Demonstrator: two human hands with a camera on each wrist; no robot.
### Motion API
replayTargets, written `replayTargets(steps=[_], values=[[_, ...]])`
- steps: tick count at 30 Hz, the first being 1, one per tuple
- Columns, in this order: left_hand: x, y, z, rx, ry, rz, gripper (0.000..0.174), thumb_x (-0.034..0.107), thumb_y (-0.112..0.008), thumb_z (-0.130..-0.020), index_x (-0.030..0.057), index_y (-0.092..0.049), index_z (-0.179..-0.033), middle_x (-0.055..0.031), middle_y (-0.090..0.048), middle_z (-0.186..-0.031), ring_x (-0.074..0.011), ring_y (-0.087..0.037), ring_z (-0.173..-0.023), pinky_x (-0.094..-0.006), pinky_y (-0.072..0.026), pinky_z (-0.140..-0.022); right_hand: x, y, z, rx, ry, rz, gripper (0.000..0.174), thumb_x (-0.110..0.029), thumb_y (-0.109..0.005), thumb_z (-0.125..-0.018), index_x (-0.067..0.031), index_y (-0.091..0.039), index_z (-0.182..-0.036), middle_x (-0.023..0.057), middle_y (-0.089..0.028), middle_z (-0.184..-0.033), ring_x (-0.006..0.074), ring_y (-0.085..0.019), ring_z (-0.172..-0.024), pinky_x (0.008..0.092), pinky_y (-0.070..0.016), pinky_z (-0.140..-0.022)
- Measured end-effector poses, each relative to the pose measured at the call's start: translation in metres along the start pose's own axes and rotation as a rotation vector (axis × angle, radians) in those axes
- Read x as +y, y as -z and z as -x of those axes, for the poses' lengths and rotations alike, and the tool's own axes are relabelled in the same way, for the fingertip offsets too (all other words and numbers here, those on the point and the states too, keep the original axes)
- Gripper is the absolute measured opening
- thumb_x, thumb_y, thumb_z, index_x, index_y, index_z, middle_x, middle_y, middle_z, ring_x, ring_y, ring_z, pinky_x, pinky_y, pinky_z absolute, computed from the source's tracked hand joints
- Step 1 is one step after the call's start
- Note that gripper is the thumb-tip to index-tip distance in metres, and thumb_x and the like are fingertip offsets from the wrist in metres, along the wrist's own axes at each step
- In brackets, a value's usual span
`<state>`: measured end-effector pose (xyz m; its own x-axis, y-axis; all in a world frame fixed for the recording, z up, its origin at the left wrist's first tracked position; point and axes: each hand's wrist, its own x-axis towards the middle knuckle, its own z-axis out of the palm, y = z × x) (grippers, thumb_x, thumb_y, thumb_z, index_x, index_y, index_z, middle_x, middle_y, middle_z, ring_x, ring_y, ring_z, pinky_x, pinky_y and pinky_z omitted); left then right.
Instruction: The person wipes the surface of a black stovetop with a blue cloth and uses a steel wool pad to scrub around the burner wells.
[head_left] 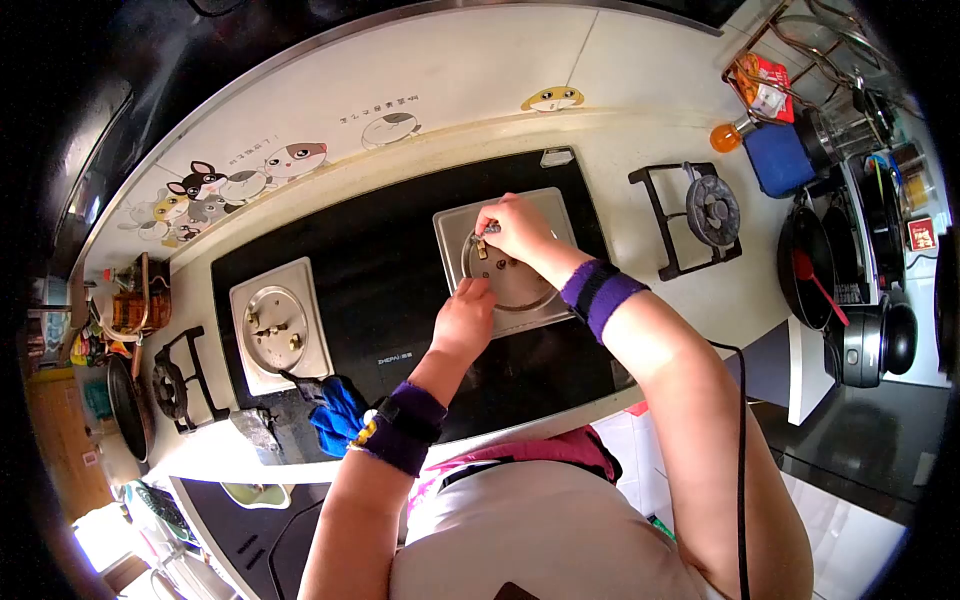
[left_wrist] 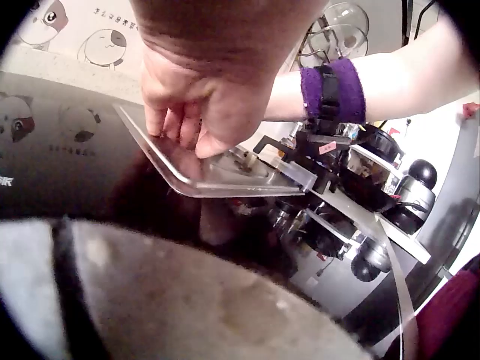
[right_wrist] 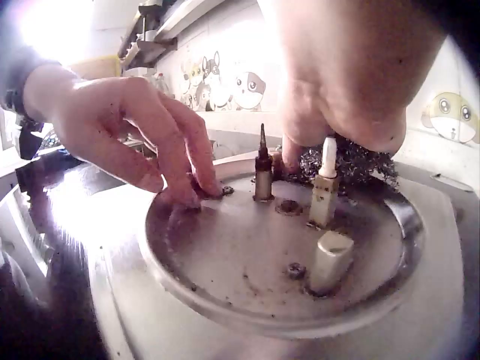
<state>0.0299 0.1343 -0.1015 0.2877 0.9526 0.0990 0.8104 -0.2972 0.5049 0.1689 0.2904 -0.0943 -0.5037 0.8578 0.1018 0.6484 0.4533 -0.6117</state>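
My right hand [head_left: 515, 228] grips a dark steel wool scrubber [right_wrist: 352, 166], pressing it low at the far side of the right burner's round metal dish [right_wrist: 217, 277]. Fingers cover part of the scrubber. Beside it stand a white-tipped igniter pin [right_wrist: 324, 184], a thin dark-tipped probe [right_wrist: 262, 176] and a short pale metal post [right_wrist: 331, 260]. Grime and a small screw [right_wrist: 296, 270] mark the dish. Across from it, my left hand [head_left: 462, 318] rests its fingertips on the dish near the rim, fingers extended downward, as the right wrist view shows.
The left burner [head_left: 275, 330] is also uncovered, with a blue cloth [head_left: 338, 415] at its front. Pan supports [head_left: 690, 225] with a burner head [head_left: 713, 210] lie on the right counter. Another support [head_left: 175, 385] lies left. Pans [head_left: 805, 265] stand far right.
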Motion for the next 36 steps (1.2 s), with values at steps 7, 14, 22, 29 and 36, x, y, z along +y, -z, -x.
replayTargets(steps=[7,14,22,29,36], values=[[-0.006,0.0,0.0,-0.053,0.021,0.016,0.028,0.0,-0.064,-0.075,0.0054,-0.066,-0.102,-0.0098,-0.061,-0.119,-0.0303,-0.059,-0.115,-0.04,-0.0548,-0.093,-0.001,0.008,-0.017,-0.182,0.127,0.063,0.015,-0.013,-0.079,-0.073,-0.0174,-0.073,-0.086,0.0067,-0.061,-0.082,0.0272,-0.063,-0.085,0.0414,-0.0517,-0.076],[-0.007,0.007,-0.001,-0.088,0.01,0.059,0.03,0.002,-0.063,-0.078,0.0053,-0.067,-0.107,-0.0105,-0.06,-0.121,-0.0291,-0.058,-0.117,-0.0394,-0.0538,-0.096,0.003,0.03,-0.002,-0.392,0.133,0.127,0.014,-0.011,-0.078,-0.073,-0.0136,-0.07,-0.084,0.0058,-0.065,-0.08,0.0271,-0.063,-0.084,0.0411,-0.0518,-0.073],[-0.013,0.046,-0.006,-0.132,0.044,0.389,0.019,0.009,-0.058,-0.092,0.0033,-0.068,-0.107,-0.0137,-0.067,-0.112,-0.0301,-0.067,-0.103,-0.0375,-0.0568,-0.088,-0.063,0.059,0.036,-0.002,-0.143,-0.272,0.015,-0.013,-0.073,-0.081,-0.0063,-0.07,-0.095,0.0102,-0.073,-0.088,0.0253,-0.072,-0.084,0.0349,-0.0566,-0.077],[-0.006,0.045,0.019,-0.016,0.536,1.103,0.044,0.027,-0.056,-0.105,-0.0014,-0.05,-0.139,-0.0113,-0.066,-0.113,-0.0151,-0.063,-0.101,-0.0284,-0.052,-0.085,-0.082,-0.06,0.112,0.27,-0.354,-0.607,0.022,-0.016,-0.062,-0.1,-0.0014,-0.056,-0.115,0.0094,-0.065,-0.094,0.0179,-0.063,-0.082,0.0341,-0.0509,-0.073],[-0.024,0.069,-0.029,0.144,0.485,0.522,0.032,0.012,-0.071,-0.088,0.0042,-0.063,-0.118,-0.0168,-0.065,-0.11,-0.0292,-0.065,-0.102,-0.0367,-0.0515,-0.09,-0.088,-0.018,0.132,0.142,-0.292,-0.716,0.024,-0.007,-0.062,-0.097,-0.0039,-0.06,-0.12,0.0131,-0.067,-0.117,0.023,-0.07,-0.1,0.0347,-0.0579,-0.088]])
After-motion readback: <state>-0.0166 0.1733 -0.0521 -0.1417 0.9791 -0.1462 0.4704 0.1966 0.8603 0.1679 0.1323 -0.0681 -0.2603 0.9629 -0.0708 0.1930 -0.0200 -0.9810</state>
